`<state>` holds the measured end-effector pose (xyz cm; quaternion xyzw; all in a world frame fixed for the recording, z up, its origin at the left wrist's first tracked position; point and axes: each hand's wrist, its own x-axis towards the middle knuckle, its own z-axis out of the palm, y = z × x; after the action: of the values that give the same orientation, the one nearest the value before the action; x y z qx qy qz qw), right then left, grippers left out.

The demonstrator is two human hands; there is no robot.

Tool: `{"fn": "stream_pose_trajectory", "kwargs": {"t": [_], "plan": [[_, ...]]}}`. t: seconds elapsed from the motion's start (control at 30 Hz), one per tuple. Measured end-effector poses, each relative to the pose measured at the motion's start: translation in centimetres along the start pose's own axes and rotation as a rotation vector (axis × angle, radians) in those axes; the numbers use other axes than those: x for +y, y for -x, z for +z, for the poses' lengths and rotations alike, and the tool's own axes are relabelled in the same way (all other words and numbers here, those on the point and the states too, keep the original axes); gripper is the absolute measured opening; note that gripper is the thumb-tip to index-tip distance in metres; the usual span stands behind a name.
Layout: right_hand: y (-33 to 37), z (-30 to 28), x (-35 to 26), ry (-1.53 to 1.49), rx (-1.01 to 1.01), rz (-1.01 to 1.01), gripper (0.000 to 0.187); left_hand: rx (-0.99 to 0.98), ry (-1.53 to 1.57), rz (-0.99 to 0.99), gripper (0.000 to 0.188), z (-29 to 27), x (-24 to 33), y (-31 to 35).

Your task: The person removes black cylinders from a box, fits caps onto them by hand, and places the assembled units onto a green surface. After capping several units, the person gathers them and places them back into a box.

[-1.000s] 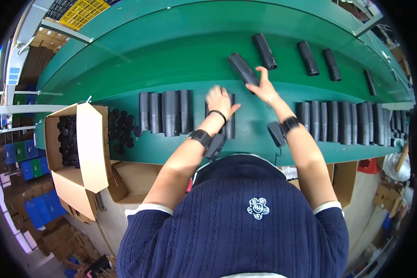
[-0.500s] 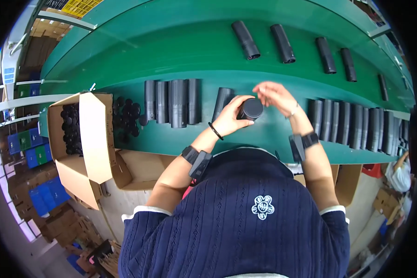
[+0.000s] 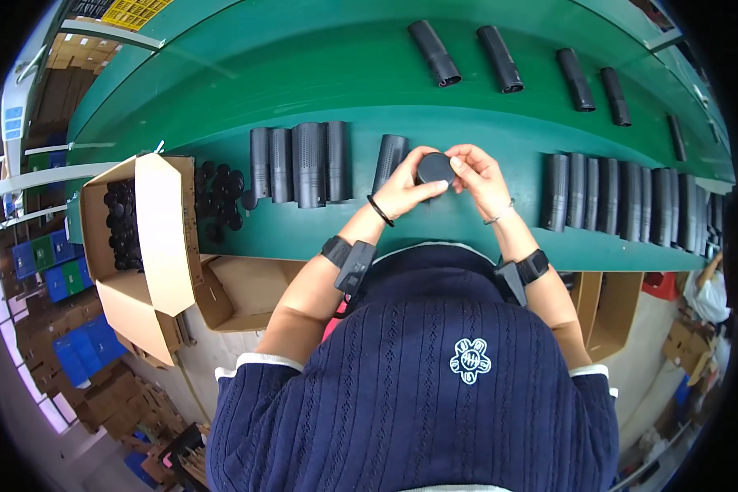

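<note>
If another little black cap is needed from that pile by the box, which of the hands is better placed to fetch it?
Probably the left hand: the loose black caps lie on its side, and the right hand would have to cross over.

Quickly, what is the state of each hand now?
Left hand: closed on the black tube.
Right hand: fingers closed on the same tube's end.

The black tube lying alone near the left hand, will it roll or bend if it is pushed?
The black tube looks round and lies on its side on the smooth green table, so a sideways push would probably roll it. It looks straight like its neighbours, so likely stiff.
</note>
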<state>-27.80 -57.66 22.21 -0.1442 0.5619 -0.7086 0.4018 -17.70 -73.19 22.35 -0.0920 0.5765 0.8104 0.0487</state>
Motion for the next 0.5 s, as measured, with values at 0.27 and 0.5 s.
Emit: {"fn": "stream_pose_trajectory", "kwargs": {"t": [0.27, 0.5], "plan": [[2.7, -2.4, 0.9, 0.245, -0.262, 0.008, 0.054, -0.022, 0.524, 0.092, 0.048, -0.6, 0.3, 0.7], [3.4, -2.5, 2.4, 0.174, -0.316, 0.114, 0.078, -0.086, 0.533, 0.112, 0.050, 0.0, 1.2, 0.1]]}}
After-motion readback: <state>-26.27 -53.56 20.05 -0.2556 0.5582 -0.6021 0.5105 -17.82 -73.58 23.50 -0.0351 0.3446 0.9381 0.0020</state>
